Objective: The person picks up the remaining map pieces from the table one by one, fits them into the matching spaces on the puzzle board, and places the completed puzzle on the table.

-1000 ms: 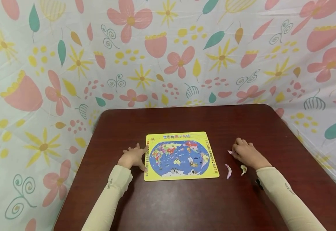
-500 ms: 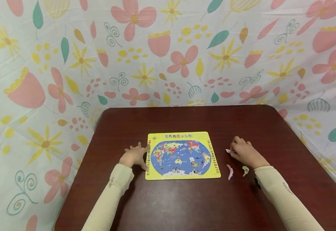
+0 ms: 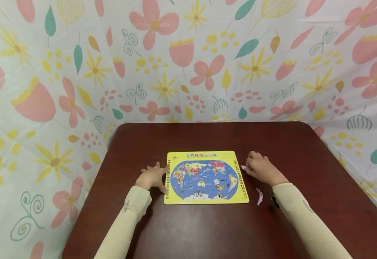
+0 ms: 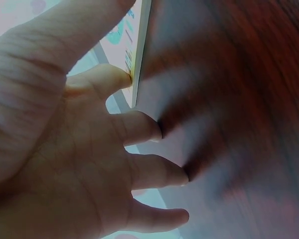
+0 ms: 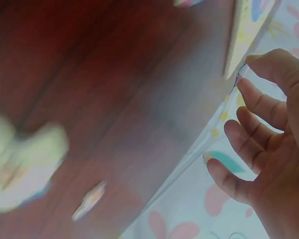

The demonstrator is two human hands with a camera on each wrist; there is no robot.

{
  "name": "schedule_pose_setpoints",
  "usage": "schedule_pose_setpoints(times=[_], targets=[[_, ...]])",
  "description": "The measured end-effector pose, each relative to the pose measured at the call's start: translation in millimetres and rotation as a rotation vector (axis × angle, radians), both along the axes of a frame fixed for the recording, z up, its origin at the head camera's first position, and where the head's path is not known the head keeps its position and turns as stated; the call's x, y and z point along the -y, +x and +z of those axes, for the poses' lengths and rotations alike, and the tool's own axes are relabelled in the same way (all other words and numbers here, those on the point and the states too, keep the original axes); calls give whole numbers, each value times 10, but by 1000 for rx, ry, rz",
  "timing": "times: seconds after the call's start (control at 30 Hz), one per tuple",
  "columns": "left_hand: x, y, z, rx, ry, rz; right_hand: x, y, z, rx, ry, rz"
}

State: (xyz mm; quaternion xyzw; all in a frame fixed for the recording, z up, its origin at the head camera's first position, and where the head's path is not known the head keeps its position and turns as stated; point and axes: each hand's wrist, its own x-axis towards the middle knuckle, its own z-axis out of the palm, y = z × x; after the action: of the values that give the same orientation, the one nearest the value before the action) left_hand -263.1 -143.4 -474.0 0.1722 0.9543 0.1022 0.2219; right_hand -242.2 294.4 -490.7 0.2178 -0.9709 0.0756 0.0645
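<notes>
A yellow-bordered world map puzzle board (image 3: 206, 200) lies flat on the table. My left hand (image 3: 151, 178) rests at its left edge with fingers spread. In the left wrist view, the index fingertip (image 4: 123, 78) touches the board's edge, and the other fingers reach toward the tabletop. Just beyond the right edge, my right hand (image 3: 263, 169) pinches a small pink-and-white puzzle piece (image 3: 244, 167) between thumb and index finger. The right wrist view shows this piece (image 5: 240, 72) edge-on, close to the board's corner. A curved pink-purple piece (image 3: 259, 196) lies nearer the front.
A blurred pale yellow-green piece (image 5: 30, 172) shows in the right wrist view, with a smaller piece (image 5: 89, 200) beside it. The dark red-brown table (image 3: 194, 230) stands against a flower-patterned cloth (image 3: 188, 64). Something dark sits at the right wrist (image 3: 274, 200).
My right hand has moved left, carrying the pinched piece toward the board. The yellow-green piece has dropped out of sight in the head view. My left hand keeps its place at the board.
</notes>
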Motion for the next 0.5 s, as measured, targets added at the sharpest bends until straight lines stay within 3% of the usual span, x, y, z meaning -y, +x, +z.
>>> schedule_pose_setpoints(times=[0.5], targets=[[-16, 28, 5, -1, -10, 8, 507, -153, 77, -26, 27, 101]])
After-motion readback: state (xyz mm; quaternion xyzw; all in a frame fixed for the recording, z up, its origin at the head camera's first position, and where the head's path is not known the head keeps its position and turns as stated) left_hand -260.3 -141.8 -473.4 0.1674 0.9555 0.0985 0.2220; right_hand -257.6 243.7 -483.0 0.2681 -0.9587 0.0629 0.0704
